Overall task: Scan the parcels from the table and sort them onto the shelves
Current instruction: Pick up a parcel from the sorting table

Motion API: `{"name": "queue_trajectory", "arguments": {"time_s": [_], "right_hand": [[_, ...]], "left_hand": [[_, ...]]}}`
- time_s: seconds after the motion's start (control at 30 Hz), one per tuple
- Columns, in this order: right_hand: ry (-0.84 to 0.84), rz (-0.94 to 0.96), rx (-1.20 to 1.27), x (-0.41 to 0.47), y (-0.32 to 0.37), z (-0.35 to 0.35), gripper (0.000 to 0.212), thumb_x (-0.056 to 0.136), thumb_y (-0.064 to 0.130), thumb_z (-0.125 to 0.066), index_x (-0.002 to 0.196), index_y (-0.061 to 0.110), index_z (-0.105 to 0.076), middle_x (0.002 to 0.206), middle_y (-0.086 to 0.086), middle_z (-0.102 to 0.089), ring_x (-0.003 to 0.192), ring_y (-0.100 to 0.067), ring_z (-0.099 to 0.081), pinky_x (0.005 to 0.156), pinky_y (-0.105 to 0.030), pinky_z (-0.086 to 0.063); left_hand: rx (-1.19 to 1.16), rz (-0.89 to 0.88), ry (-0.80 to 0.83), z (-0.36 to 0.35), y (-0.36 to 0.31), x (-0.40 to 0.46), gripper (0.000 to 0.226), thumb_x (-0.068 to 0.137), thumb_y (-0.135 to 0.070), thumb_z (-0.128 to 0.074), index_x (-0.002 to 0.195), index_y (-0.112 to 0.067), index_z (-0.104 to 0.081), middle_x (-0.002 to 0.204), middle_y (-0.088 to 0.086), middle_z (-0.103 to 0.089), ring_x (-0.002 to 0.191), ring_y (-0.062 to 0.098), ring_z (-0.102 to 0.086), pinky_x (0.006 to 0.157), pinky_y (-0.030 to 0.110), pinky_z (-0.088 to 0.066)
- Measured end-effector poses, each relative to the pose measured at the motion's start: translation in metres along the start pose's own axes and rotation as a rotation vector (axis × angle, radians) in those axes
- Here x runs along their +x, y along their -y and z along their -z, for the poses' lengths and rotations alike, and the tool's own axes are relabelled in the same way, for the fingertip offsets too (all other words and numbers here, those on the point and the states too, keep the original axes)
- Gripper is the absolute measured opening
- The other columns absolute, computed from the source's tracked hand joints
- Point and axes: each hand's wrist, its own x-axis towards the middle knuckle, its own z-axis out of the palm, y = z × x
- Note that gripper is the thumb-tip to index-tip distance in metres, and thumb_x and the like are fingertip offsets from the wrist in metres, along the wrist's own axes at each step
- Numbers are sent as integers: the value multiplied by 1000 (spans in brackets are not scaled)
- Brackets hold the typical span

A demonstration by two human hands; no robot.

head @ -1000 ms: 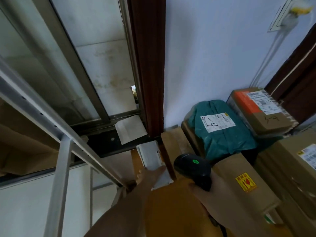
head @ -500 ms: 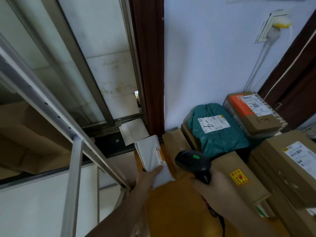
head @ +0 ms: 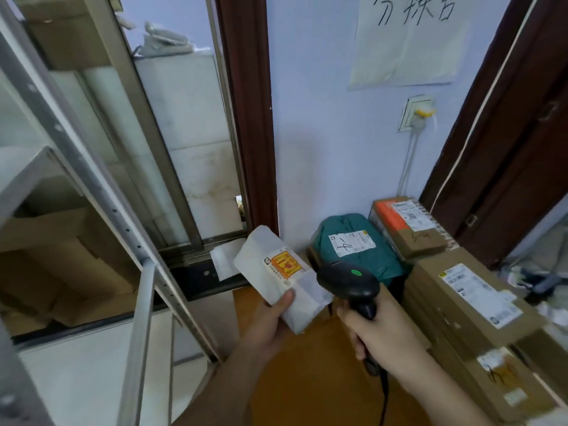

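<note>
Risk, nearest first: R hand (head: 387, 336) clenched round handle of barcode scanner (head: 349, 279); scanner head sits just beside parcel, near its lower R edge, so beam may miss the label → no read. L hand (head: 270, 318) holds white padded parcel (head: 276, 272) at near end only, thumb on top, other fingers hidden under; far end unsupported, tilted up off wooden surface (head: 307, 379), could slip. Orange sticker (head: 284, 264) faces up; barcode not visible. Green poly mailer (head: 356, 247) behind.
</note>
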Motion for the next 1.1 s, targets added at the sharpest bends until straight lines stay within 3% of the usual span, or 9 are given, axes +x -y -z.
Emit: {"name": "queue_trajectory", "arguments": {"time_s": [0.1, 0.2, 0.27, 0.5, 0.6, 0.7, 0.8, 0.93, 1.1], "right_hand": [[-16, -7, 26, -6, -4, 10, 13, 93, 18, -65, 96, 12, -55, 55, -9, -57, 46, -24, -55, 54, -36, -50], [-27, -7, 23, -10, -6, 18, 13, 93, 20, -65, 95, 11, -56, 55, -7, -58, 47, -20, -56, 53, -33, -51], [-29, -11, 43, -12, -7, 23, 12, 93, 21, -65, 94, 11, -57, 57, -7, -59, 47, -19, -56, 53, -32, -51], [-121, -2, 114, -15, -13, 28, 19, 92, 25, -69, 89, 9, -59, 60, -5, -59, 48, -16, -56, 52, -29, -52], [-193, 23, 131, -13, -16, 29, 23, 89, 30, -73, 94, 11, -60, 65, -2, -62, 48, -15, -59, 52, -28, -54], [-214, 21, 180, -12, -16, 29, 26, 85, 35, -77, 100, 21, -61, 72, 1, -65, 50, -13, -61, 53, -25, -53], [-242, 0, 217, -13, -12, 28, 32, 81, 37, -80, 104, 26, -60, 74, 5, -70, 51, -10, -66, 54, -21, -52], [-275, -39, 286, -10, -12, 29, 37, 78, 33, -83, 107, 22, -63, 83, -4, -75, 55, -13, -69, 54, -23, -54], [-292, -41, 374, -9, -18, 36, 32, 80, 22, -83, 106, 17, -66, 79, -7, -73, 56, -17, -61, 57, -28, -53]], "left_hand": [[-39, -35, 59, -14, 1, -5, 100, 69, -27, -98, 152, -10, -47, 145, 19, -62, 129, 37, -65, 89, 52, -62], [-143, -80, 185, -22, 4, -5, 111, 76, -43, -93, 163, -15, -30, 165, 23, -36, 149, 46, -40, 108, 67, -45], [-222, -78, 233, -27, 6, -4, 116, 75, -50, -91, 165, -16, -26, 168, 23, -30, 152, 48, -33, 111, 69, -41], [-266, -48, 202, -61, 10, -17, 119, 57, -56, -99, 158, -24, -44, 155, 13, -56, 138, 39, -57, 96, 62, -56], [-244, -62, 261, -65, 14, -18, 121, 62, -69, -90, 162, -25, -38, 163, 15, -44, 148, 43, -43, 117, 71, -34], [-287, -1, 316, -71, 15, -19, 124, 58, -83, -82, 161, -28, -39, 164, 13, -43, 150, 42, -41, 124, 72, -18], [-323, 3, 360, -79, 12, -23, 123, 59, -81, -83, 161, -27, -39, 163, 14, -45, 149, 43, -42, 124, 69, -21], [-297, -33, 296, -86, 3, -32, 120, 61, -77, -83, 160, -25, -41, 160, 14, -48, 146, 43, -47, 108, 67, -48], [-65, -120, 298, -71, -10, -25, 118, 68, -80, -78, 161, -20, -37, 161, 19, -46, 149, 45, -42, 121, 73, -25]]}}
